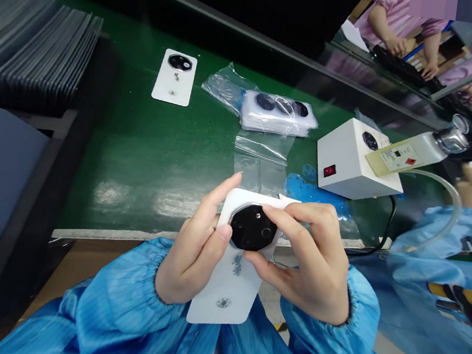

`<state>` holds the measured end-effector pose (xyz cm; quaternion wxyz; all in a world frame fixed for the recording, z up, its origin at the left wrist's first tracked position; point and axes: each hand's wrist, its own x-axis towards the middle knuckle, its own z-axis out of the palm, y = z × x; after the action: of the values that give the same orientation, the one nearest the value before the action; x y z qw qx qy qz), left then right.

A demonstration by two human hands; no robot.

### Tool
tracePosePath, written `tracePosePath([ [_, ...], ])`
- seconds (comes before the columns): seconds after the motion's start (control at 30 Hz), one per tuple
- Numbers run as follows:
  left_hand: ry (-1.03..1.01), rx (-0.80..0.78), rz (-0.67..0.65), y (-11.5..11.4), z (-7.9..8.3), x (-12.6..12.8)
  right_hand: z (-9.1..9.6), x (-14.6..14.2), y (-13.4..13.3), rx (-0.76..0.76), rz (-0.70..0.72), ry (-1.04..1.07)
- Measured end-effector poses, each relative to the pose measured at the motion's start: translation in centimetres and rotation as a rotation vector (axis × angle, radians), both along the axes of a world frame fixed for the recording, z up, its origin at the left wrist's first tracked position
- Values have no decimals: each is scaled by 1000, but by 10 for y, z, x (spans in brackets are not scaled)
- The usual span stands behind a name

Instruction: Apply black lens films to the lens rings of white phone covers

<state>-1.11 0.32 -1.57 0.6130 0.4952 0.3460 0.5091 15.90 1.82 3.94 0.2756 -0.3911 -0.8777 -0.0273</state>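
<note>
A white phone back panel point(228, 284) with dark printed characters and a small round emblem is held tilted at the front edge of the bench. My left hand point(195, 255) grips its left edge, the thumb on the front face and the index finger stretched upward. On the upper part of the panel is a black octagonal camera plate point(251, 230). My right hand point(314, 260) pinches this plate between thumb below and index finger above. I cannot tell whether the plate is fixed to the panel. Part of the panel's right side is hidden by my right fingers.
Another white panel point(173, 87) lies on the green bench point(128, 148). A bagged stack of camera plates point(274, 121) is beyond my hands. A white box point(348, 161) with a red switch bears a tilted bottle point(413, 154). Racked panels point(46, 47) stand left; co-workers sit right.
</note>
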Motion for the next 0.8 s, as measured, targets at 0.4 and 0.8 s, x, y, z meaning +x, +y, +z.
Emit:
tracePosePath([
  [0.4,58,37,32,-1,0,1,1,0,-2,22,27,-1],
  [0.8,99,56,87,-5,-3,1,2,-2,-2,56,0,7],
])
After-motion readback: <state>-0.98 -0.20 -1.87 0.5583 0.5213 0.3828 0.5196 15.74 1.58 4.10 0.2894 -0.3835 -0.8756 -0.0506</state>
